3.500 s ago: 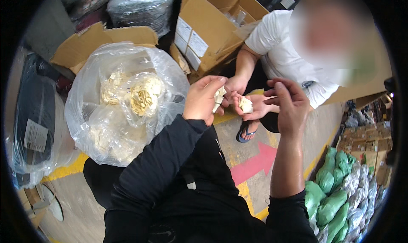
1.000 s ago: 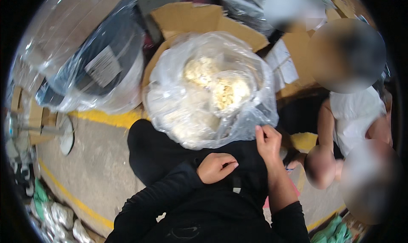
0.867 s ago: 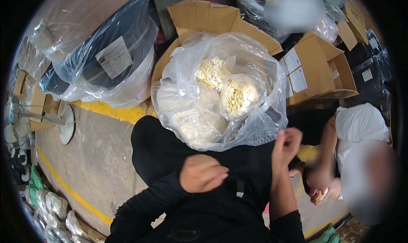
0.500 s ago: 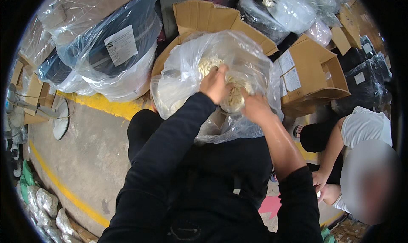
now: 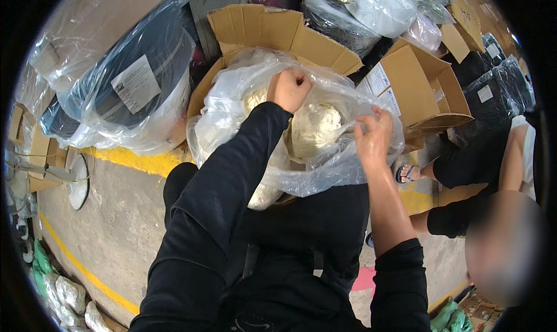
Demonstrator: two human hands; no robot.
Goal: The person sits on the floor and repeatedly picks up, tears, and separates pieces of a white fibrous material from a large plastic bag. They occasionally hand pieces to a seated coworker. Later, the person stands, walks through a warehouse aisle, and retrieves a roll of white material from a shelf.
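In the head view, with left hand and right hand raised since half a second ago off the small clear plastic bag of cream-gold pieces, apparently turning from pieces to plastic. With fingers pressed together on the left, half-bent on the right, cannot tell whether pinching anything. Below both, nested inside the large translucent plastic bag.
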